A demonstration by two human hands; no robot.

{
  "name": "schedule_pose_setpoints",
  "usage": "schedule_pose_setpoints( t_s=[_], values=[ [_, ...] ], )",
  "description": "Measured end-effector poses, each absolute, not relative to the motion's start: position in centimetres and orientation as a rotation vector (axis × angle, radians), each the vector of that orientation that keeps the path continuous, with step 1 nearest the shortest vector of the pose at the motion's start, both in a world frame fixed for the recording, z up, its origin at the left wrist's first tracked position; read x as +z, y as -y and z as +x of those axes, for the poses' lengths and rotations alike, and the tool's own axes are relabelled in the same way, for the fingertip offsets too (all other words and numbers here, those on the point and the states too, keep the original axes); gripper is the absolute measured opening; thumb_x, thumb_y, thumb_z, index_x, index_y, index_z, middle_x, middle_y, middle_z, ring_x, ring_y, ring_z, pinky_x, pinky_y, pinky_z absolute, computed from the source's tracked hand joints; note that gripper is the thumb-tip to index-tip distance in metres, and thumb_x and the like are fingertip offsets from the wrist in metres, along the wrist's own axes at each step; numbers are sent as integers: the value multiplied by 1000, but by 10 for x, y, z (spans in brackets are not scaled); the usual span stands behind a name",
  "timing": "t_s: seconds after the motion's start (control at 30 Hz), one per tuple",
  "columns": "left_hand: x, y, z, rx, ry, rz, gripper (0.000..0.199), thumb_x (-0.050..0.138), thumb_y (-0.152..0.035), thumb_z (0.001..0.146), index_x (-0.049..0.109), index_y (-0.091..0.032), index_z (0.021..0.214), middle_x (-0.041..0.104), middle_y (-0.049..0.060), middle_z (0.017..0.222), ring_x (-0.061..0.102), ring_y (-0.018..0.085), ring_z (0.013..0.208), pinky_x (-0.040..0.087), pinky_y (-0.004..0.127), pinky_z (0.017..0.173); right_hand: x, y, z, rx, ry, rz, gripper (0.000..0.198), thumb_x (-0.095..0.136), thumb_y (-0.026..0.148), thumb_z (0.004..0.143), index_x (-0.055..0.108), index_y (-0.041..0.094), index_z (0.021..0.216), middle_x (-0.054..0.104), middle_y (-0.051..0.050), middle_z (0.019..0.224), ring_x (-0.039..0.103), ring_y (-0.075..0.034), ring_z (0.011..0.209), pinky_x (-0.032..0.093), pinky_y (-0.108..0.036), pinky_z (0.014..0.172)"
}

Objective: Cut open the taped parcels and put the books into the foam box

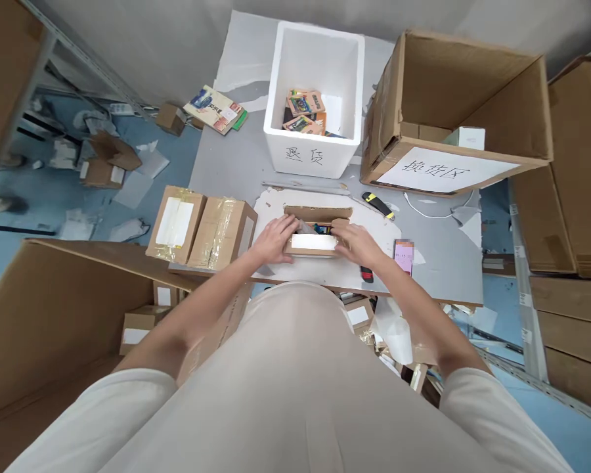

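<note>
A small cardboard box (313,251) with a white label on its near side lies on the table in front of me, its top flaps raised. Inside it I see colourful contents (322,229), too small to name, and some clear plastic. My left hand (277,238) grips the box's left end, fingers over the edge. At the opposite end, my right hand (357,243) has its fingers bent over the right flap and its thumb against the near side. A black-and-red tool handle (367,274) pokes out by my right wrist.
Behind stand a white foam box (303,154) holding small packs and a large open carton (381,131). A yellow-black utility knife (378,205) and a phone (404,256) lie to the right. Two taped boxes (221,233) sit left, near some booklets (214,108). Shelving flanks both sides.
</note>
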State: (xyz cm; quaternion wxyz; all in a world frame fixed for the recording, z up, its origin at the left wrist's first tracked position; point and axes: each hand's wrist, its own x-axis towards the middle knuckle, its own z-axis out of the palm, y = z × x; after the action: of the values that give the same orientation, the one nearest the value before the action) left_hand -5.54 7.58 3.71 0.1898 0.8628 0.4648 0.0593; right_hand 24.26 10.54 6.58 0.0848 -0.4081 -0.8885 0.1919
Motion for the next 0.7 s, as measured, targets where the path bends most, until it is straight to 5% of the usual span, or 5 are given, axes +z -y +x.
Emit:
schedule_pose_setpoints(
  t_s=[0.13, 0.33, 0.57, 0.7],
  values=[
    [28, -108, -77, 60, -1164, 2455, 120, 79, -56, 55, 22, -5, 148, 29, 26, 151, 23, 39, 142, 22, 49, 116, 70, -91, 222, 407, 2976, -1291, 58, 57, 14, 81, 44, 9, 137, 55, -20, 130, 48, -32, 114, 35, -44, 96],
    [16, -123, -80, 148, -1150, 2454, 108, 75, -48, 60, 25, -4, 146, 36, 26, 145, 28, 40, 139, 25, 51, 115, 58, -50, 215, 191, 2882, -1356, 35, 36, 9, 93, 61, 15, 117, 62, -15, 103, 51, -26, 97, 35, -42, 93],
    [34, -120, -79, 57, -1043, 2495, 95, 68, -32, 64, 29, 1, 144, 32, 26, 149, 24, 36, 142, 26, 44, 116, 46, -19, 233, 632, 2691, -1213, 43, 42, 30, 94, 56, 11, 130, 56, -19, 125, 51, -27, 113, 42, -42, 96],
    [64, -122, -75, -54, -1115, 2488, 68, 53, -17, 70, 45, -6, 137, 49, 17, 140, 47, 28, 130, 39, 37, 107, 67, -56, 240, 867, 2578, -1320, 41, 37, 15, 92, 65, 16, 121, 66, -12, 115, 60, -22, 107, 46, -35, 93]
  ],
)
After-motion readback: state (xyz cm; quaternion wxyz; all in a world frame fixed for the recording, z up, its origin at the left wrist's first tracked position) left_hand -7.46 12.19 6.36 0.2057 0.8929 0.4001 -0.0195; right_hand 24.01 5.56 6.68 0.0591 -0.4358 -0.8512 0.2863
